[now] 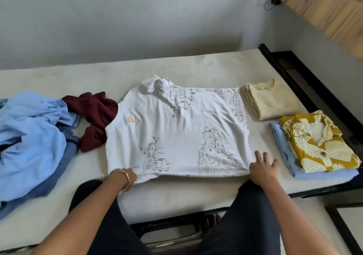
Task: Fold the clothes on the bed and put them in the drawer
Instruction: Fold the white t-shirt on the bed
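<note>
I see the white polo shirt (176,131) spread flat across the middle of the bed (196,194), collar away from me, with grey sketch-like prints and a small orange mark on its chest. Its right sleeve looks already turned in, giving a straight right edge.

My left hand (128,177) sits at the shirt's near left corner with its grip clenched on the hem; the fingers are tucked under the cloth. My right hand (263,168) lies flat, fingers spread and released, pressing the near right corner.

The shirt's left edge touches a crumpled maroon garment (94,119), which sits against a loose heap of light blue clothes (33,142). To the right, a folded cream top (269,99) lies just beside the shirt, and nearer me a folded yellow patterned shirt (316,144) rests on a folded pale blue piece (284,156) by the bed's dark frame (306,89).

Bare mattress shows in front of the hem and beyond the collar to the wall.
</note>
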`<state>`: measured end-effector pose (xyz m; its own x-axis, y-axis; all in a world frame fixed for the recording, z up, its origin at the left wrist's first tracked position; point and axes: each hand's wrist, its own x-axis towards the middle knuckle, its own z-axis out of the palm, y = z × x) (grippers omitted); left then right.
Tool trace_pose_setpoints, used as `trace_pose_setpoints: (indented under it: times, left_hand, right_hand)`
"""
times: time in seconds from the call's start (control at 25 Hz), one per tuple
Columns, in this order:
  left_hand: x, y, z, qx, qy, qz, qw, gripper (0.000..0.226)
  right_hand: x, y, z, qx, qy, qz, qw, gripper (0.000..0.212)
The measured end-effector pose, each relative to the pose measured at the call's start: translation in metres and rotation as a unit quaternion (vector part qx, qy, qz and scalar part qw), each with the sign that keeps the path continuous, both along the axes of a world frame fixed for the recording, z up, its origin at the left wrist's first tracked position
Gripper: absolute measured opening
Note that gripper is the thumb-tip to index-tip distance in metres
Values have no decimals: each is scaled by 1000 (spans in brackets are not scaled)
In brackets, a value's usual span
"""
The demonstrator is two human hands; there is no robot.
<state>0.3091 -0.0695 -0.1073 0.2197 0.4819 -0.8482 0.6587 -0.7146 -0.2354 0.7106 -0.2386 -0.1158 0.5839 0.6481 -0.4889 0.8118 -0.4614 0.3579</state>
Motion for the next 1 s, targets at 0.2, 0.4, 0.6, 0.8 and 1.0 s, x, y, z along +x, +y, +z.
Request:
trace_pose_setpoints:
  times: [0.2, 0.4, 0.6, 0.8, 1.0]
  left_hand:
    - [18, 54, 22, -10, 48, -28, 998, 61]
    - [28, 147, 55, 227, -38, 28, 973, 38]
    - [53, 155, 22, 430, -208, 89, 874, 46]
    - [58, 94, -63, 135, -284, 701, 641, 58]
    - [51, 93, -77, 27, -425, 885, 188, 12]
  right_hand:
    - [37, 36, 4, -46, 106, 32, 993, 26]
    - [101, 93, 11, 109, 189, -61, 974, 12]
    - [51, 107, -4, 418, 141, -388, 809, 54]
    - [-12, 88, -48, 443, 279, -706, 476, 42]
    - [10, 105, -42, 502, 359, -746, 249, 24]
